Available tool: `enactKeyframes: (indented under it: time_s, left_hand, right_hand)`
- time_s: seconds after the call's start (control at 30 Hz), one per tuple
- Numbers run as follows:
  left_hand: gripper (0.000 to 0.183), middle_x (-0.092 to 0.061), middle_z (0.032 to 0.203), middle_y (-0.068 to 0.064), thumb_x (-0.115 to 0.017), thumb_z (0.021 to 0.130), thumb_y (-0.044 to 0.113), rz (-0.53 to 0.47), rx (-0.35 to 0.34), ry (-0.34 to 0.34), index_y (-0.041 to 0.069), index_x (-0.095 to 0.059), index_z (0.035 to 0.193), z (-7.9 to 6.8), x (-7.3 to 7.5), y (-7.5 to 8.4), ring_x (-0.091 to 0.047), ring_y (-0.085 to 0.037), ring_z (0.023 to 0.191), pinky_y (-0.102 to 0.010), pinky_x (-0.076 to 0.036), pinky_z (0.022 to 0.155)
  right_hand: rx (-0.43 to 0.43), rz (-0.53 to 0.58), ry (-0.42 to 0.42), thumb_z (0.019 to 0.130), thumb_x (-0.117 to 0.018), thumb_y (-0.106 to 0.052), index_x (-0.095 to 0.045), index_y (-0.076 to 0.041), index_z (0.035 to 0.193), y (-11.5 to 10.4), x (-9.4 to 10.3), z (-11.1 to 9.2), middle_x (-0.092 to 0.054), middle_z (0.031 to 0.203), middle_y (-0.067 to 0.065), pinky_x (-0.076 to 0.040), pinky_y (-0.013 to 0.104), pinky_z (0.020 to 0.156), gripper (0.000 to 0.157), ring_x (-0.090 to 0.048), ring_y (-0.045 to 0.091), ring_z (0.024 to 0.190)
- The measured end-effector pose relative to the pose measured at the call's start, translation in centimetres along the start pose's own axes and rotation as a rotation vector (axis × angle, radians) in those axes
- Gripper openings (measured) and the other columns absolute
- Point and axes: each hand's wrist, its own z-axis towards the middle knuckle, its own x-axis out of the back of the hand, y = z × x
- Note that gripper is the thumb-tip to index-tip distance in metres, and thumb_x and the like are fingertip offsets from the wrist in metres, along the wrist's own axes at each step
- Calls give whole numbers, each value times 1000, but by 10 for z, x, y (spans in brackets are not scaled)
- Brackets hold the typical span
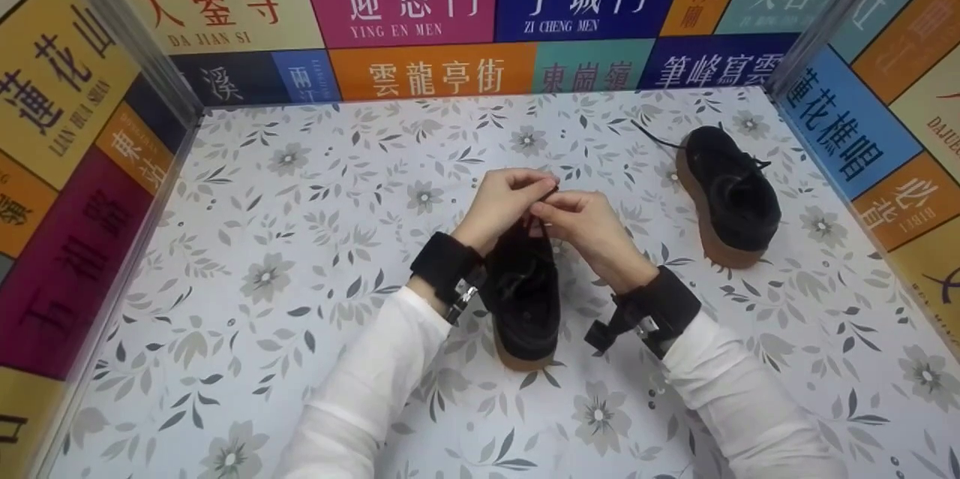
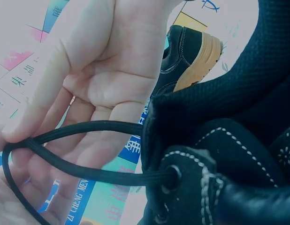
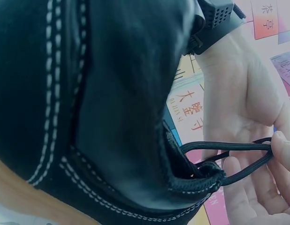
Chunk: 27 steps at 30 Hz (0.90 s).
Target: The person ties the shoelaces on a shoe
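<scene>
A black shoe with a tan sole and white stitching stands on the table, its toe pointing away. Over its front, my left hand pinches the black shoelace between thumb and fingers. The right hand meets it there, fingertips close together, also pinching the lace. From the eyelets the lace runs out in a loop to the fingertips, as the left wrist view shows. In the right wrist view the lace stretches from the shoe's opening to the fingers. Both hands partly cover the toe in the head view.
Another black shoe stands at the right, one lace end trailing from it onto the table. A white cloth with grey flowers and leaves covers the table. Colourful panels with Chinese characters enclose the back and sides.
</scene>
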Motion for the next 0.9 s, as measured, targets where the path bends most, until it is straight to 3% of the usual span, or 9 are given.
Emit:
enactKeyframes:
  time_s: [0.23,0.33,0.43,0.5,0.6,0.7,0.77,0.9]
  left_hand:
    - [25,-75,84,5,-67,105,13,-23,5,-25,-6,-78,115,1,0,-5,-58,-1,63,-15,-48,61]
    - [25,-70,77,10,-64,106,13,-10,4,-25,-5,-78,116,0,0,-6,-53,0,57,-15,-46,58]
    - [26,-72,81,5,-62,107,14,18,-6,-9,-3,-78,118,0,3,-8,-55,-2,60,-16,-47,61]
    - [27,-78,92,-3,-62,108,16,45,-20,14,-2,-78,119,1,7,-10,-61,-3,69,-16,-51,69]
    - [28,-81,112,-13,-61,109,18,111,-70,58,-1,-78,121,1,17,-13,-72,-12,94,-21,-55,91]
    - [29,-79,123,-16,-60,110,19,182,-133,106,0,-77,123,0,33,-18,-72,-23,118,-31,-54,108]
    - [28,-79,123,-17,-60,110,17,227,-175,136,1,-77,124,0,44,-23,-72,-29,119,-34,-56,104]
    - [24,-80,114,-17,-63,107,12,314,-248,184,1,-76,124,1,63,-40,-74,-31,100,-24,-56,84]
  right_hand:
    - [-3,-44,24,103,-67,-2,-80,-16,87,3,0,1,-74,86,-7,-62,21,76,26,-69,7,78]
    - [-9,-58,25,103,-67,-4,-80,-16,87,4,0,2,-73,84,-7,-61,21,75,24,-68,7,75]
    - [-15,-55,22,104,-67,-5,-79,-15,88,5,-1,4,-73,84,-7,-61,21,76,23,-68,7,76]
    - [-17,-42,19,104,-66,-5,-79,-15,88,5,0,5,-73,85,-6,-62,22,76,23,-69,7,77]
    - [-18,-14,21,104,-66,-4,-79,-14,88,5,0,6,-74,86,-5,-63,23,77,23,-70,8,79]
    - [-17,10,21,104,-65,-2,-78,-13,89,6,2,7,-75,86,-3,-64,24,77,22,-71,10,80]
    - [-17,20,20,104,-65,-2,-78,-11,89,6,3,7,-75,86,-2,-64,25,77,22,-71,10,80]
    - [-13,23,13,104,-65,-2,-78,-11,88,7,4,8,-75,85,-2,-64,25,76,22,-71,11,79]
